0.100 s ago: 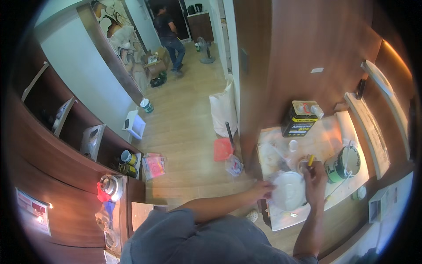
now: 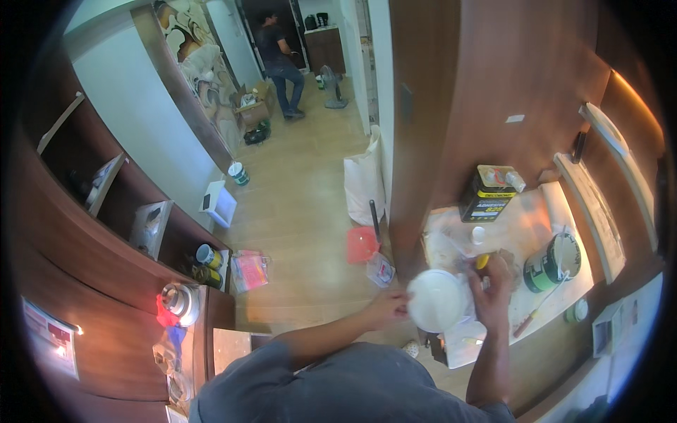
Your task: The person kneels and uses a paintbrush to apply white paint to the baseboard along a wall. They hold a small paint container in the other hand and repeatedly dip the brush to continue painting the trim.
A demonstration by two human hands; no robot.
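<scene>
My left hand [image 2: 389, 307] grips the rim of a round white tub [image 2: 437, 302], which I see from above. It is held over the near left edge of a covered worktable. My right hand [image 2: 496, 278] is closed around a small tool with a yellow handle [image 2: 482, 261], just right of the tub. What the tool's working end looks like is hard to make out. Right of that hand stands a green and white paint bucket [image 2: 552, 264], with a long-handled tool [image 2: 539, 310] leaning against it. A small white cup [image 2: 478, 235] sits farther back.
A black and yellow adhesive tin [image 2: 488, 197] stands at the table's back. On the floor are a white sack [image 2: 365, 180], a red dustpan [image 2: 362, 244] and a pink packet [image 2: 250, 271]. Another person [image 2: 281, 63] stands far off beside a fan [image 2: 333, 88]. Shelves [image 2: 151, 225] line the left.
The white tub and my left hand have moved left, away from my right hand. The yellow handle has shifted slightly left. The view has turned a little, and the far person's arm has moved.
</scene>
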